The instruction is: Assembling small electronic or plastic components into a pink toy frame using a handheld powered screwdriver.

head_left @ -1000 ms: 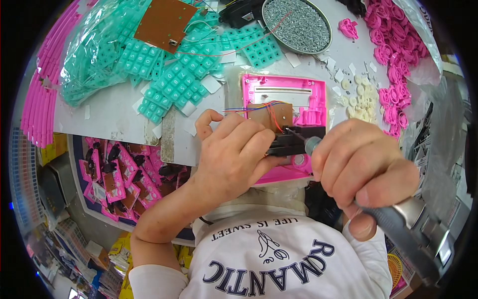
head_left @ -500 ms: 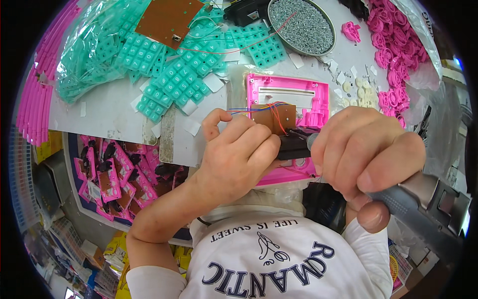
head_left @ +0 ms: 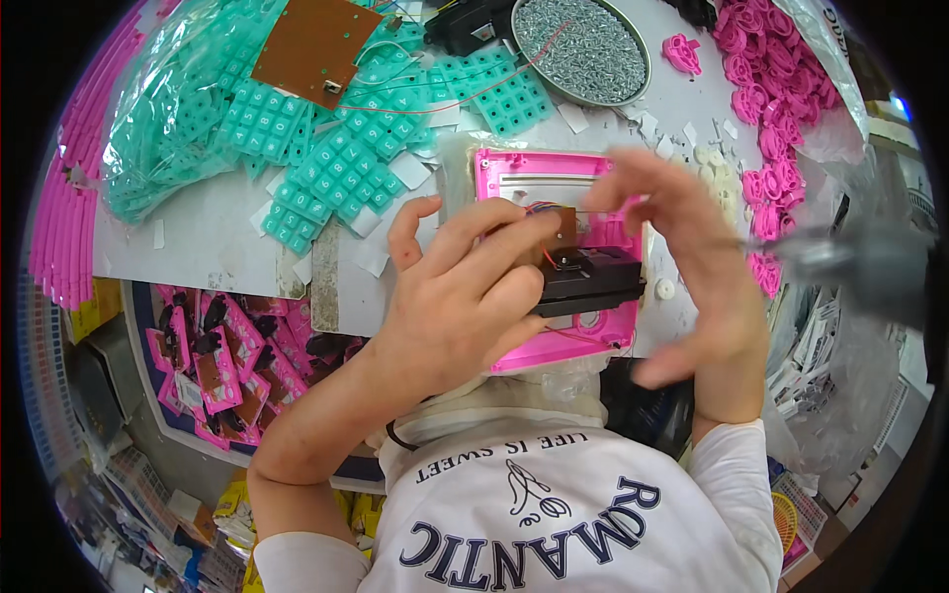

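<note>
My left hand (head_left: 460, 282) is closed around the left end of a black plastic part (head_left: 593, 282), its fingers also lying against a small brown circuit board (head_left: 561, 229). Thin coloured wires run from the board. Both sit over an open pink plastic housing (head_left: 633, 321), partly covered by my hands. My right hand (head_left: 697, 257), smeared by motion, is raised above the housing's right side, fingers apart and nothing in them. Beyond it, a grey power screwdriver (head_left: 870, 272) hangs blurred at the right, apart from the hand.
A round metal bowl of screws (head_left: 583, 49) stands at the back. Teal keypads (head_left: 346, 168) and a larger brown board (head_left: 314, 49) lie left. Pink parts (head_left: 771, 119) pile up right. A bin (head_left: 232, 356) of pink assemblies stands at lower left.
My right hand has let go of the screwdriver, which has swung off to the right. The fingers have opened over the housing. My left hand's fingers have shifted onto the small board.
</note>
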Demonstrator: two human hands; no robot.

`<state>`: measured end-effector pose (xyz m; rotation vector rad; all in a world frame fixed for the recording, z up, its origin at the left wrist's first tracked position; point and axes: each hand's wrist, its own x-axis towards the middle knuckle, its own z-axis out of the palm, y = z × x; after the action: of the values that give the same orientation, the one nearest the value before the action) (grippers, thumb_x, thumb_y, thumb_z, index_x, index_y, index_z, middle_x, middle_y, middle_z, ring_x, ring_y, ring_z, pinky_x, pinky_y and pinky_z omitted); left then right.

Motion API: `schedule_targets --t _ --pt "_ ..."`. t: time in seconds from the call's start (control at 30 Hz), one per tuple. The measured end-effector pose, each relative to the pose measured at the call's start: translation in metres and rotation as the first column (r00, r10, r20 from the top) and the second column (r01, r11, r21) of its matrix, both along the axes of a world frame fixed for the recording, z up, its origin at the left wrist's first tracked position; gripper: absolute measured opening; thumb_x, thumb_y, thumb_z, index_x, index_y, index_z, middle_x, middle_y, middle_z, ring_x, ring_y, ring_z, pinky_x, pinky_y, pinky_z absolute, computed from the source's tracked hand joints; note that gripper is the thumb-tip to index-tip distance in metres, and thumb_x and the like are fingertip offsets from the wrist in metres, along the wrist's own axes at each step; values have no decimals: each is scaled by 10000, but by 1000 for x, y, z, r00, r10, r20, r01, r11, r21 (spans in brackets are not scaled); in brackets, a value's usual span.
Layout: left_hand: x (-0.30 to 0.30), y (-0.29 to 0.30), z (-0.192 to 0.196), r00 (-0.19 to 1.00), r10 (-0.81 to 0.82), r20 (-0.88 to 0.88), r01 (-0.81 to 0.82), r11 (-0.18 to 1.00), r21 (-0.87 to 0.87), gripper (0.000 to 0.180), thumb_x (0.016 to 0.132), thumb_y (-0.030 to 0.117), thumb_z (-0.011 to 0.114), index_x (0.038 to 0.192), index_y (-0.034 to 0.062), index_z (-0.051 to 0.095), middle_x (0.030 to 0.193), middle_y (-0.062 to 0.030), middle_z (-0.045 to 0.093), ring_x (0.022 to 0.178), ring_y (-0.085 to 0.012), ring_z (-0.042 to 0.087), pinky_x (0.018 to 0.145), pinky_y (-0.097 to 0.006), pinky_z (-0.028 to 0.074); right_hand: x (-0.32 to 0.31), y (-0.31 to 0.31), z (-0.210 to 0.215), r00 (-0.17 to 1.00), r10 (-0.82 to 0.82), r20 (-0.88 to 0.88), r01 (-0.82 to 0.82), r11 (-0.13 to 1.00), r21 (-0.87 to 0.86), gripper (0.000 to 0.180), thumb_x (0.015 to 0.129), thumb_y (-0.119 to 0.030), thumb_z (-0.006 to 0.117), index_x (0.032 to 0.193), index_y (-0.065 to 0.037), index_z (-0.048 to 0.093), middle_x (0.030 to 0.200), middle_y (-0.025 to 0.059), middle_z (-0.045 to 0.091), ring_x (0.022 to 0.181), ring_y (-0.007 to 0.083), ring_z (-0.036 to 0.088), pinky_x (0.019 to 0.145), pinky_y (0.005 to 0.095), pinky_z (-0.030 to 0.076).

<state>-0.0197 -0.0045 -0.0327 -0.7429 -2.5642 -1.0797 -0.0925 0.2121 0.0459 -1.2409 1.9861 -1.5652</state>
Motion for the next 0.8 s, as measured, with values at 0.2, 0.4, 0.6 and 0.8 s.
schedule_targets --t 0.2,0.4,0.6,0.8 --pt "-10 7 -3 986 47 158 -86 964 253 545 674 278 879 1117 100 614 1159 -19 670 1073 -256 585 1006 -480 322 6 49 -49 882 -131 -452 268 930 253 549 738 -161 836 1246 -49 661 1057 145 692 896 317 648 782 400 511" --pt "-2 17 -21 984 157 86 -174 949 264 763 713 265 878 1355 31 537 1121 -31 660 1094 -277 556 983 -451 341 -28 20 -16 924 -375 -73 352 760 546 255 990 -234 605 1067 2 663 755 137 661 633 217 630 611 336 470" --pt "-4 25 -1 983 182 7 -180 977 -117 702 772 268 806 1406 49 598 1148 -78 624 1070 -315 519 939 -463 344 -42 0 4 764 -296 -573 638 484 599 299 901 -315 745 1013 -44 686 727 117 609 658 268 608 602 349 474" --pt "-4 28 1 982 188 -1 -187 977 -104 715 767 239 801 1412 21 583 1134 -87 613 1059 -306 523 934 -459 344 -45 42 -31 741 -90 -665 405 850 336 515 649 -64 859 1136 -51 693 1167 121 644 965 275 632 715 356 531"
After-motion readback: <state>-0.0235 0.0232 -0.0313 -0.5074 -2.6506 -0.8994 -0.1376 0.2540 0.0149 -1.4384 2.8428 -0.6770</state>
